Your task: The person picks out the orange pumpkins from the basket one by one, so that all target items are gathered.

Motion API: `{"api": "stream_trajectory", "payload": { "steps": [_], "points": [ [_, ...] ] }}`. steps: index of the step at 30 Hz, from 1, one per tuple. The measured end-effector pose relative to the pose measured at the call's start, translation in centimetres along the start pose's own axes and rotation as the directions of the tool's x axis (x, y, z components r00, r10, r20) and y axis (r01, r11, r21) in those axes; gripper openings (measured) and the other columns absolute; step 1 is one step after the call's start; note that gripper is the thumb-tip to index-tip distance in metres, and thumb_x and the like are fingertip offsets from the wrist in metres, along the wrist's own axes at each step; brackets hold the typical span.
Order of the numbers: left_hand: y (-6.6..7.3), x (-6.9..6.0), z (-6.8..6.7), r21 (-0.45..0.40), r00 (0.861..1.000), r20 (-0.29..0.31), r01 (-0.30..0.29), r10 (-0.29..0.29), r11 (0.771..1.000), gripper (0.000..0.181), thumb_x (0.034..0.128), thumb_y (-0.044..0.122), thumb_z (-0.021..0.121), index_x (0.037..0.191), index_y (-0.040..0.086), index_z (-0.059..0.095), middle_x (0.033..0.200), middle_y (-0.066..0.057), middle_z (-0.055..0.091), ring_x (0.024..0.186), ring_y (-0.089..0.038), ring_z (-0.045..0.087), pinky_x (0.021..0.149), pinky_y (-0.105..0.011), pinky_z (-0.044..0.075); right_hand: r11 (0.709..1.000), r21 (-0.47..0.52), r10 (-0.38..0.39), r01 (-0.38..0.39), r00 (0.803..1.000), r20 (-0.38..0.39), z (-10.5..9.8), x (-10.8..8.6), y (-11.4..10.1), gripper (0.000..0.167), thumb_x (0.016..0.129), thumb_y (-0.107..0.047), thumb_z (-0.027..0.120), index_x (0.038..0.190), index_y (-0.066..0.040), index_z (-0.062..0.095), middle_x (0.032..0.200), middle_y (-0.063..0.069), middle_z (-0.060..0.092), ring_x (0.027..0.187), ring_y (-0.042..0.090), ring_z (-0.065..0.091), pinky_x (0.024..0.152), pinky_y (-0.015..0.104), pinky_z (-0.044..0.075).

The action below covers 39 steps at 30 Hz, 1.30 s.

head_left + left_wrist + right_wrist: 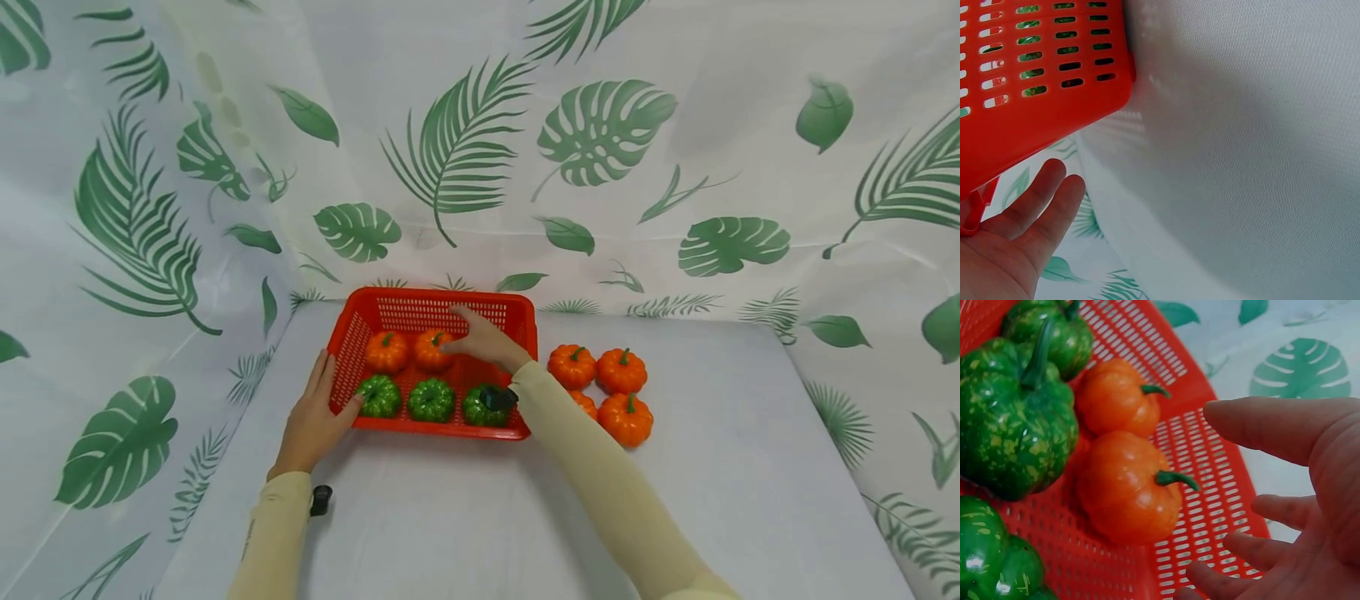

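Note:
A red basket point(442, 427) holds three green pumpkins point(431, 400) in its front row and two orange pumpkins point(387, 352) behind them. My right hand point(483, 340) is over the basket beside the right-hand orange pumpkin point(1129, 487), fingers spread and holding nothing in the right wrist view. At the basket's left front corner, my left hand point(317, 425) rests against the outside wall with its thumb at the rim. Its fingers are extended beneath the red wall point(1041, 125) in the left wrist view.
Several orange pumpkins point(622, 371) stand on the white table point(720, 467) just right of the basket, partly behind my right sleeve. A white sheet with green leaf prints point(600, 133) hangs behind and at both sides.

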<state>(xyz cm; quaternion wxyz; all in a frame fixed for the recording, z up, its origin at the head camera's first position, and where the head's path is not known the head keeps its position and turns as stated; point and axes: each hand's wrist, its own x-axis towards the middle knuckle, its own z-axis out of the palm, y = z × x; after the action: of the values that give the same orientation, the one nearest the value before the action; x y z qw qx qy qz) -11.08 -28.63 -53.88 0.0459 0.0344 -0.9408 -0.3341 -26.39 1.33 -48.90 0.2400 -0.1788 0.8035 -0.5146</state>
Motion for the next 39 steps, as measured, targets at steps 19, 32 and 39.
{"api": "stream_trajectory", "payload": {
  "steps": [19, 32, 39],
  "points": [
    [0.2, 0.0, 0.0, 0.002, 1.0, 0.003, 0.013, -0.013, 1.0, 0.09, 0.1039, 0.039, 0.063, 0.172, 0.007, 0.015, 0.18, -0.004, 0.006, 0.153, -0.048, 0.034, 0.118, -0.067, 0.034, 0.993, -0.097, 0.075, -0.069, 0.996, 0.056, 1.6, 2.3, 1.3, 0.091, 0.094, -0.016, 0.081, 0.169, -0.005, 0.03, 0.168, 0.016, 0.038, 0.149, 0.036, 0.04, 0.125, 0.054, 0.031],
    [0.4, 0.1, 0.0, 0.006, 1.0, 0.005, 0.013, -0.013, 1.0, 0.09, 0.1035, 0.039, 0.064, 0.173, 0.007, 0.015, 0.18, -0.006, 0.007, 0.152, -0.049, 0.036, 0.117, -0.069, 0.035, 0.966, -0.257, 0.057, -0.032, 0.994, 0.092, 2.0, 3.3, 1.6, 0.086, 0.095, -0.014, 0.081, 0.167, -0.005, 0.034, 0.161, 0.019, 0.046, 0.142, 0.037, 0.048, 0.121, 0.052, 0.038],
    [0.2, 0.2, 0.0, 0.01, 1.0, 0.003, 0.015, -0.015, 1.0, 0.09, 0.1036, 0.039, 0.064, 0.173, 0.007, 0.015, 0.18, -0.007, 0.009, 0.152, -0.049, 0.036, 0.117, -0.067, 0.035, 0.945, -0.325, 0.034, -0.014, 0.998, 0.057, 2.2, 3.7, 2.0, 0.084, 0.095, -0.013, 0.083, 0.166, -0.01, 0.038, 0.156, 0.019, 0.052, 0.134, 0.038, 0.055, 0.115, 0.053, 0.045]
  ]
}}
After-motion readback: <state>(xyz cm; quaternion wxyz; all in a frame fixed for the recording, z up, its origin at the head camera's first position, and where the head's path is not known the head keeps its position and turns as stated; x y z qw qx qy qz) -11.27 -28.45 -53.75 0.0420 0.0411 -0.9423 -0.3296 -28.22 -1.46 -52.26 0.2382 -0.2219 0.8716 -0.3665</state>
